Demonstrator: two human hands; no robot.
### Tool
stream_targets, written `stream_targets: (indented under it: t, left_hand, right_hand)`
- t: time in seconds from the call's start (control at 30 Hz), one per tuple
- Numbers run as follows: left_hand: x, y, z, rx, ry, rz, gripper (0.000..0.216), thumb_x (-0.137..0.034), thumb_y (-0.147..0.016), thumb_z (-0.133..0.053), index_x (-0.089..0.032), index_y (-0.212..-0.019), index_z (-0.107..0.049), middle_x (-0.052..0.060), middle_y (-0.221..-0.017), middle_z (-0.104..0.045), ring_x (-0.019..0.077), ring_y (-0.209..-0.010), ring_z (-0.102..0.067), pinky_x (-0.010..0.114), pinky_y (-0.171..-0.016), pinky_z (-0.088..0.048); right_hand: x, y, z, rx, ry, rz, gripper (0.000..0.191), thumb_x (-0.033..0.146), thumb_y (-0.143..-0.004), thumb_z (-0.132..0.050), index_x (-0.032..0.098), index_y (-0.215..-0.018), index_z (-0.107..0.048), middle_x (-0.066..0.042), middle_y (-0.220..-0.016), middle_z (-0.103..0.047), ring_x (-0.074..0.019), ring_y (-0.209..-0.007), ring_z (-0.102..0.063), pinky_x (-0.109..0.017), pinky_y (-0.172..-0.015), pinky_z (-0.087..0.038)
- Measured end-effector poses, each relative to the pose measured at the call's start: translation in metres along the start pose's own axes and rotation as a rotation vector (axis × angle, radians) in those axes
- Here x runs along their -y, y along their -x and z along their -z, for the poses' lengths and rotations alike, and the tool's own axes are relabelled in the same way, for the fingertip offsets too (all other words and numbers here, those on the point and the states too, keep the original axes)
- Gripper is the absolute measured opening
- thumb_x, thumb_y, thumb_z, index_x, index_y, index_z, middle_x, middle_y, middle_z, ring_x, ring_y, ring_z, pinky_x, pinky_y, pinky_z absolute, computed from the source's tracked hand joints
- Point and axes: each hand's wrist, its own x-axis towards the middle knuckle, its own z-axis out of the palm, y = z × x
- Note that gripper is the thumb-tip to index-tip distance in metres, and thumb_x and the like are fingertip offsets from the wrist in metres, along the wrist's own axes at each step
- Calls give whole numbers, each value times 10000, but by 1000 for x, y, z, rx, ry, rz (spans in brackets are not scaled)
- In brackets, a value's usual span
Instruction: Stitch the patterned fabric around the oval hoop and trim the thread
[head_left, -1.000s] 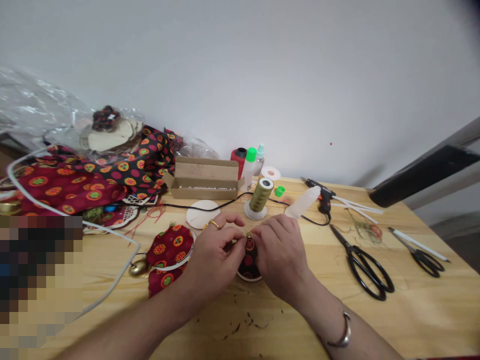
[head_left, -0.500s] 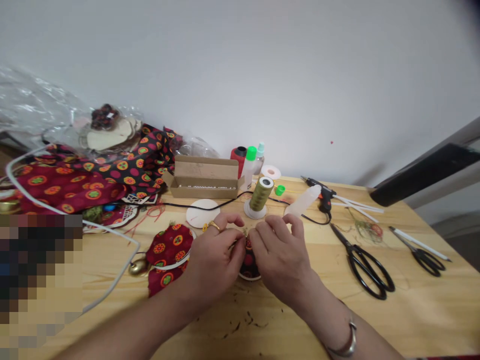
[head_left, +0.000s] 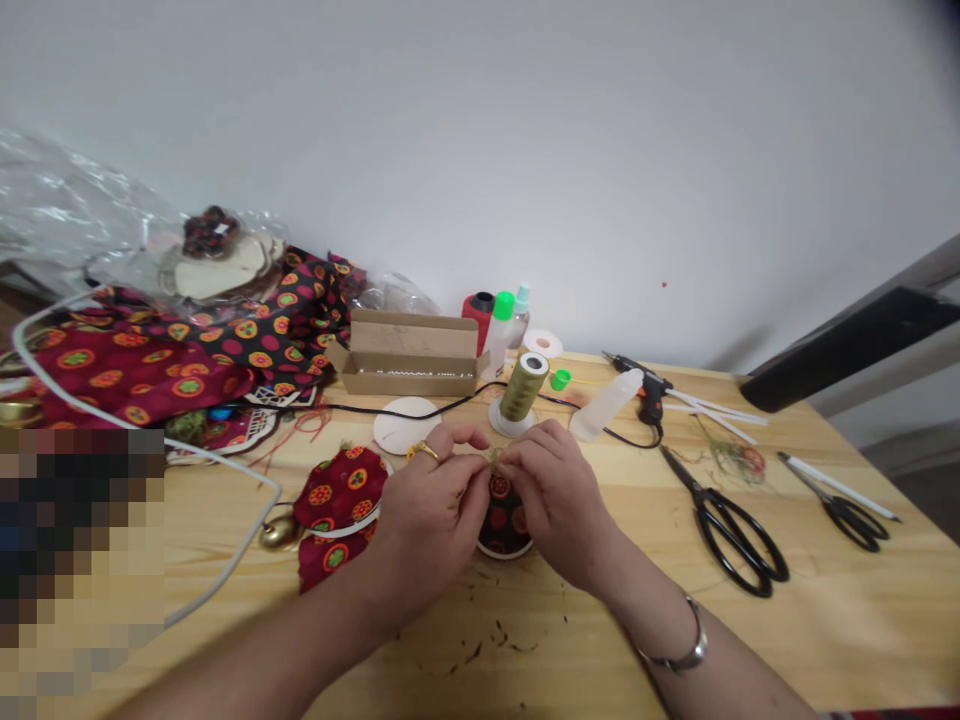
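Both hands meet over a dark patterned fabric-covered piece (head_left: 504, 520) with a pale rim, low on the table. My left hand (head_left: 431, 510), a yellow ring on one finger, is closed in a pinch at the piece's top edge. Fingertips of my right hand (head_left: 559, 505) pinch there too, against a small tuft of olive thread (head_left: 495, 456). Left of them lies a maroon flower-print fabric-covered piece (head_left: 343, 492) with a pale edge, over more maroon fabric (head_left: 324, 560). Just behind the hands an olive thread spool (head_left: 523, 390) stands upright. The hands partly hide the dark piece.
Large black-handled scissors (head_left: 739, 535) lie at right, with smaller scissors (head_left: 851, 515) beyond. A glue gun (head_left: 649, 385), a white bottle (head_left: 607, 405) and a cardboard box (head_left: 409, 380) are behind. A brass bell (head_left: 279, 530) and white cable (head_left: 247, 560) lie left, before piled fabric (head_left: 150, 370).
My right hand has turned and drawn slightly back from the dark piece, uncovering more of it. Its fingertips now meet those of the left at the thread. The left hand has barely moved.
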Motion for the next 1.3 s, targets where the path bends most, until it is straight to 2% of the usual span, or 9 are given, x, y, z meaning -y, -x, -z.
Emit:
stream_targets:
  t: [0.23, 0.47, 0.8, 1.3]
  left_hand:
    - [-3, -5, 4, -13, 90, 42, 175, -82, -798, -501, -175, -771, -647, 52, -909, -610, 158, -846, -587, 255, -748, -471]
    - [-2, -5, 6, 27, 161, 138, 174, -108, -807, -517, -188, -765, -666, 42, -925, -607, 158, -865, -584, 256, -765, -475]
    - [-2, -4, 5, 17, 172, 109, 163, -89, -808, -525, -179, -788, -659, 42, -929, -594, 152, -884, -572, 247, -780, -458]
    - [0, -5, 4, 36, 167, 17, 189, -59, -825, -498, -146, -870, -660, 61, -943, -604, 145, -893, -573, 237, -788, -466]
  right_hand:
    - [0, -1, -2, -69, -312, -153, 176, 85, -807, -510, 181, -678, -581, 2, -649, -545, -142, -678, -507, -257, -619, -421]
    - [-1, -1, -2, 35, -453, -307, 167, 138, -816, -506, 179, -669, -574, 17, -640, -542, -123, -637, -516, -234, -585, -431]
    - [4, 1, -1, -19, -203, -120, 219, 109, -854, -454, 188, -657, -505, 2, -663, -508, -143, -702, -484, -253, -626, -397]
    - [4, 1, 0, -11, -266, -175, 200, 108, -851, -486, 186, -681, -554, 1, -686, -535, -147, -744, -503, -262, -664, -402]
